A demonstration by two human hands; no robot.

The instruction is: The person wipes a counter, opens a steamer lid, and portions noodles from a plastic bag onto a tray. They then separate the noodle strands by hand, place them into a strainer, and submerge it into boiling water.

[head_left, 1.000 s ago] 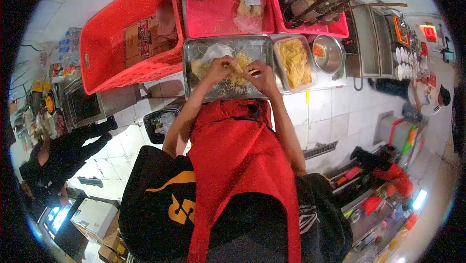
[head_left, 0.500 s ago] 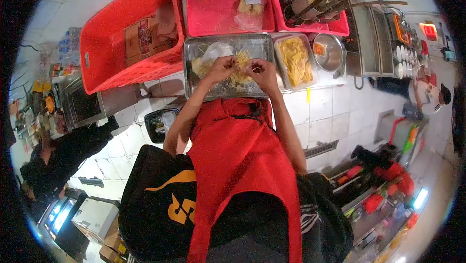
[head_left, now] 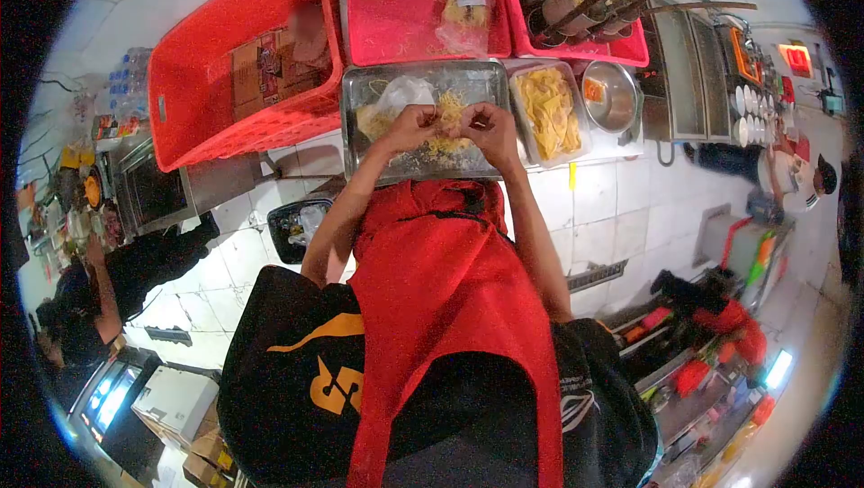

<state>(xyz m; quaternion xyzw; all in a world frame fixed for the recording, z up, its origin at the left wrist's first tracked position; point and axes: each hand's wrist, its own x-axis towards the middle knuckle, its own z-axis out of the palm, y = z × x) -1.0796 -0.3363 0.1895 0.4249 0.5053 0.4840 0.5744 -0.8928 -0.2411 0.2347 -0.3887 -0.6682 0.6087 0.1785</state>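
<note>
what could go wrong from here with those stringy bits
Loose strands lie between the left hand and right hand, so some could scatter over the rim of the tray.
The white plastic bag lies close to the left hand and might get snagged.
The container of yellow sheets sits right beside the tray; stray bits could land in it.

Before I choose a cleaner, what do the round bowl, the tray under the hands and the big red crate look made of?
Round bowl: probably stainless steel, smooth, with bright grey reflections.
Tray: glossy grey, its rim glinting; metal or glass, unclear which.
Big red crate: likely plastic, evenly coloured right through its perforated wall.
</note>
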